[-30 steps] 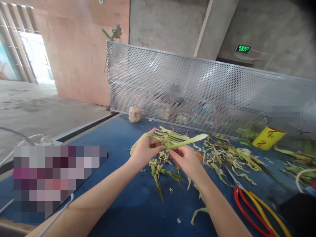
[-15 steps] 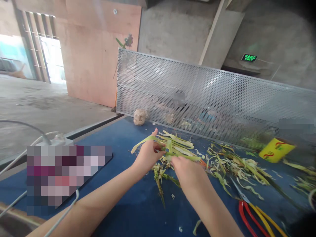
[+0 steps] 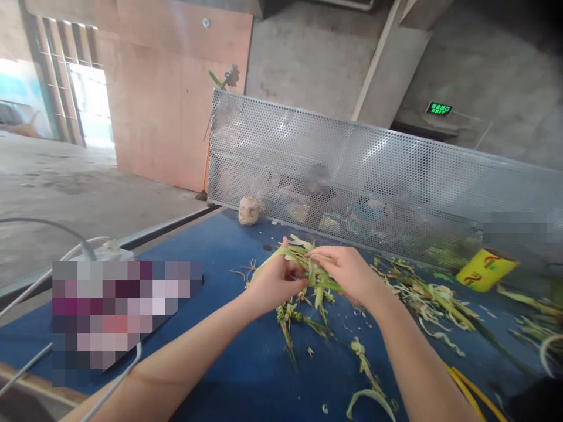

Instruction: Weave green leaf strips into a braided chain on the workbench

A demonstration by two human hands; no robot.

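My left hand (image 3: pixel 275 281) pinches a bundle of green leaf strips (image 3: pixel 308 266) held just above the blue table (image 3: pixel 211 246). My right hand (image 3: pixel 349 271) is closed over the same strips from the right, fingers curled around them. Below the hands lies a braided green leaf piece (image 3: pixel 288 325) on the table. More cut leaf strips (image 3: pixel 433 299) are scattered to the right.
A perforated metal screen (image 3: pixel 373 176) stands along the table's far edge, with a person behind it. A twine ball (image 3: pixel 248 210) sits by the screen. A yellow container (image 3: pixel 484 271) stands at the right. Yellow scissor handles (image 3: pixel 472 390) lie at lower right. Cables (image 3: pixel 57 231) run at left.
My right hand has moved up and over the leaf bundle, from beneath it to its top right. The long strip that pointed right is now folded in. The view shifted slightly.
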